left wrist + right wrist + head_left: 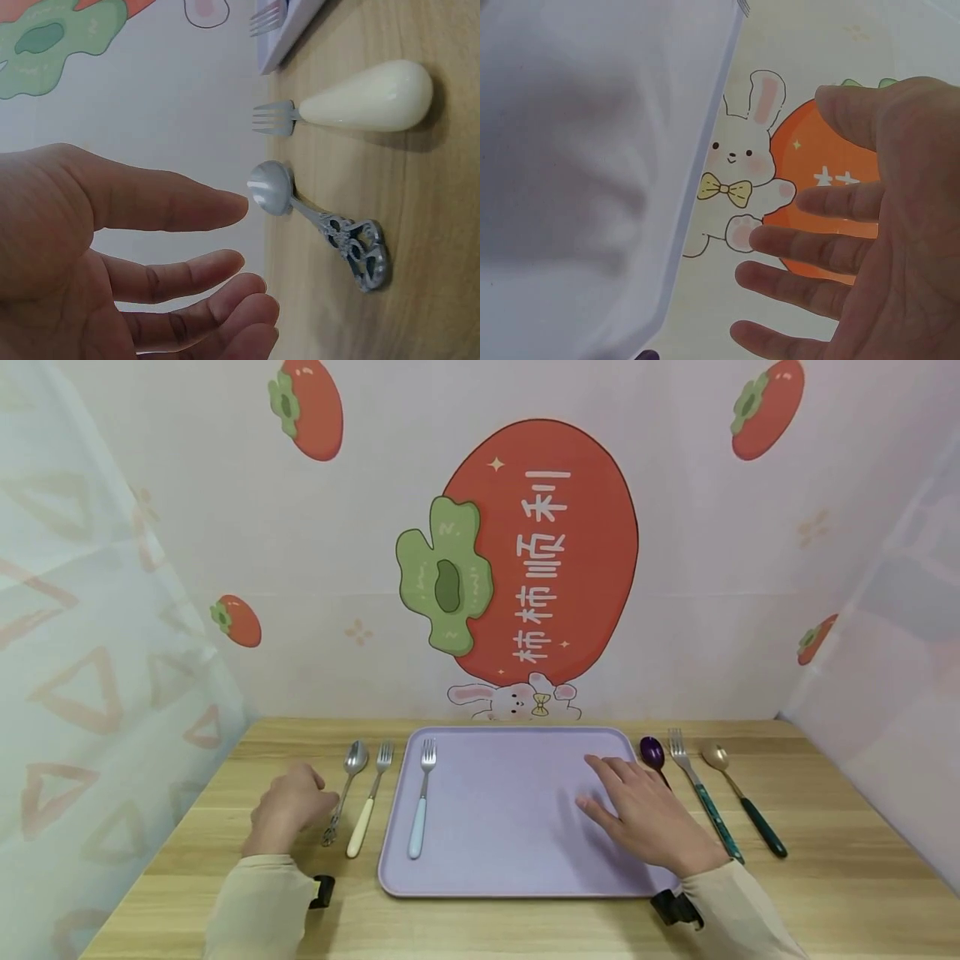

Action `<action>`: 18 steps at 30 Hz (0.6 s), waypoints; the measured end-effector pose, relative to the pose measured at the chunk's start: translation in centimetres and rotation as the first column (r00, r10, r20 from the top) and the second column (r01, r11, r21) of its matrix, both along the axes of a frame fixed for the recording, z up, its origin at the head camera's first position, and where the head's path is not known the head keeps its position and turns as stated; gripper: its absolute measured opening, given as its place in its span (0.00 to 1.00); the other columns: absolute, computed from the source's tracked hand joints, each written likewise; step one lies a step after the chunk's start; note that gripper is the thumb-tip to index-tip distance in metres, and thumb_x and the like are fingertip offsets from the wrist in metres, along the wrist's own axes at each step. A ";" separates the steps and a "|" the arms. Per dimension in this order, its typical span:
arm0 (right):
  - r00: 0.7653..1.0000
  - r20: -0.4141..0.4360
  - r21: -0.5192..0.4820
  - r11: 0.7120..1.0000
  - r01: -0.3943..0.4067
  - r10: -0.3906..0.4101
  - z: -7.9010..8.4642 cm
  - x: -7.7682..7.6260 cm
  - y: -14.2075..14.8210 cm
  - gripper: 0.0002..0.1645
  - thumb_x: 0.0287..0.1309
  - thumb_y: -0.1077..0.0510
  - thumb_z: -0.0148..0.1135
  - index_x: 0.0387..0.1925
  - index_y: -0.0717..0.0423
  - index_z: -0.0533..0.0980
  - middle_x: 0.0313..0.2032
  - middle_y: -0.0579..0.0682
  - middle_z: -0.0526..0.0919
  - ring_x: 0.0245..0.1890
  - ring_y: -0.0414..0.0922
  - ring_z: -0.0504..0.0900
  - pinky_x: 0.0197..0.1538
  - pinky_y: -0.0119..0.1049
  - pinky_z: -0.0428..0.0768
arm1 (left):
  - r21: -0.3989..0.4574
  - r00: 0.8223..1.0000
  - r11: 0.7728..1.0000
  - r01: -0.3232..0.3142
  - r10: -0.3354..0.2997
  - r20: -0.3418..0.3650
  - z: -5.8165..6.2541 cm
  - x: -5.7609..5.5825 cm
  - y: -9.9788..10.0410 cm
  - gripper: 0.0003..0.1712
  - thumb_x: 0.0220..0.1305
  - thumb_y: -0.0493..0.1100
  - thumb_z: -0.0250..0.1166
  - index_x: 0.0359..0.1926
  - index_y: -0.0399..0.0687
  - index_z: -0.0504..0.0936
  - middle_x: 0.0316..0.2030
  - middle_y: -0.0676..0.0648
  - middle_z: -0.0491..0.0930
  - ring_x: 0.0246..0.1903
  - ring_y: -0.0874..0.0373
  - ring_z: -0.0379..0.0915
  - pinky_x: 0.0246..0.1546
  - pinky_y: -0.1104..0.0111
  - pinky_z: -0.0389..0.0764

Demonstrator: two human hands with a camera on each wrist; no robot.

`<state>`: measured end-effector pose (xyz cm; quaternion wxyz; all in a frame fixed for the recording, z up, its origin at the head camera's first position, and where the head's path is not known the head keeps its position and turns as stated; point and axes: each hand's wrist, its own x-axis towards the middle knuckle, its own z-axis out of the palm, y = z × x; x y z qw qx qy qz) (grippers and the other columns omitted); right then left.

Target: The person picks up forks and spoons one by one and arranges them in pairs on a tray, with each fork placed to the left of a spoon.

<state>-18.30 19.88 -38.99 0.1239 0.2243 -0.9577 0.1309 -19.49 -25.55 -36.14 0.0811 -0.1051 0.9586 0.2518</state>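
Note:
My left hand (290,806) hovers left of a silver spoon (271,187) with an ornate openwork handle. In the left wrist view its fingers are loosely bent, with nothing between thumb and fingers. Beside that spoon lies a fork with a cream handle (361,828). A fork with a pale blue handle (417,827) rests on the left part of a lilac tray (510,860). Over the tray's right side is my right hand (648,814), its fingers spread and holding nothing. Partly behind it lies a purple spoon (652,750).
Right of the tray lie a fork with a green patterned handle (716,818) and a gold spoon with a dark green handle (761,827). All rest on a wooden table (847,868). A printed backdrop (360,527) stands along the back, with pale fabric walls at both sides.

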 end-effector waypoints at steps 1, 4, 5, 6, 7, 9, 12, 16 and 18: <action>1.000 0.002 0.001 1.000 0.001 -0.001 0.0 0.0 0.0 0.37 0.70 0.41 0.59 0.69 0.61 0.68 0.59 0.63 0.78 0.62 0.62 0.75 0.63 0.65 0.67 | -0.001 1.000 1.000 -0.001 0.001 0.004 -0.1 0.0 0.0 0.27 0.61 0.44 0.62 0.55 0.26 0.74 0.53 0.25 0.76 0.41 0.36 0.75 0.37 0.44 0.76; 1.000 0.009 0.002 1.000 0.003 -0.003 0.0 0.0 -0.1 0.37 0.70 0.41 0.59 0.69 0.61 0.68 0.59 0.62 0.78 0.62 0.61 0.75 0.63 0.66 0.67 | 0.007 1.000 1.000 0.000 0.000 0.014 -0.4 0.1 0.1 0.25 0.60 0.43 0.62 0.52 0.25 0.74 0.47 0.27 0.77 0.38 0.38 0.74 0.35 0.47 0.75; 1.000 0.011 0.003 1.000 0.004 -0.004 0.0 0.0 -0.1 0.37 0.70 0.41 0.59 0.69 0.61 0.68 0.59 0.62 0.78 0.62 0.61 0.74 0.63 0.66 0.67 | 0.009 1.000 1.000 -0.004 0.004 0.020 -0.5 0.1 0.1 0.20 0.59 0.42 0.61 0.45 0.27 0.75 0.40 0.30 0.79 0.34 0.41 0.73 0.33 0.50 0.74; 1.000 0.014 0.004 1.000 0.006 -0.006 0.0 0.0 -0.1 0.37 0.70 0.41 0.59 0.69 0.61 0.68 0.59 0.62 0.78 0.62 0.61 0.74 0.63 0.66 0.66 | 0.011 1.000 1.000 -0.008 0.008 0.025 -0.6 0.1 0.2 0.15 0.57 0.41 0.61 0.38 0.30 0.75 0.33 0.34 0.78 0.30 0.44 0.71 0.30 0.52 0.73; 1.000 0.016 0.006 1.000 0.007 -0.008 0.0 0.0 -0.2 0.37 0.70 0.41 0.59 0.69 0.61 0.68 0.59 0.62 0.78 0.62 0.61 0.74 0.63 0.66 0.66 | 0.014 1.000 1.000 -0.013 0.013 0.029 -0.8 0.1 0.3 0.11 0.56 0.40 0.61 0.32 0.34 0.74 0.27 0.39 0.75 0.26 0.47 0.68 0.28 0.56 0.70; 1.000 0.019 0.008 1.000 0.010 -0.010 0.0 0.0 -0.2 0.37 0.70 0.41 0.59 0.70 0.61 0.68 0.59 0.62 0.78 0.62 0.62 0.74 0.64 0.66 0.66 | 0.020 0.999 1.000 -0.018 0.018 0.030 -1.0 0.2 0.3 0.10 0.53 0.39 0.60 0.22 0.43 0.69 0.19 0.48 0.65 0.21 0.53 0.61 0.25 0.60 0.65; 1.000 0.017 0.008 1.000 0.010 -0.010 -0.1 0.0 -0.2 0.37 0.70 0.41 0.59 0.69 0.60 0.68 0.59 0.62 0.78 0.62 0.61 0.74 0.64 0.66 0.66 | 0.016 0.999 1.000 -0.022 0.021 0.033 -1.4 0.1 0.3 0.14 0.51 0.38 0.60 0.17 0.49 0.64 0.16 0.52 0.59 0.19 0.55 0.58 0.24 0.61 0.62; 1.000 0.014 0.008 1.000 0.008 -0.008 -0.1 0.1 -0.3 0.37 0.70 0.41 0.60 0.69 0.60 0.68 0.59 0.62 0.78 0.62 0.61 0.74 0.63 0.66 0.66 | 0.011 0.999 1.000 -0.024 0.023 0.041 -1.7 0.1 0.4 0.09 0.51 0.37 0.61 0.22 0.44 0.69 0.18 0.48 0.65 0.21 0.51 0.64 0.25 0.59 0.65; 1.000 0.015 0.008 1.000 0.008 -0.008 -0.1 0.1 -0.3 0.37 0.69 0.41 0.60 0.69 0.60 0.68 0.59 0.62 0.78 0.62 0.61 0.74 0.63 0.66 0.66 | 0.008 0.999 1.000 -0.026 0.025 0.046 -1.8 0.1 0.4 0.08 0.52 0.38 0.62 0.27 0.40 0.71 0.21 0.45 0.68 0.23 0.49 0.66 0.27 0.58 0.67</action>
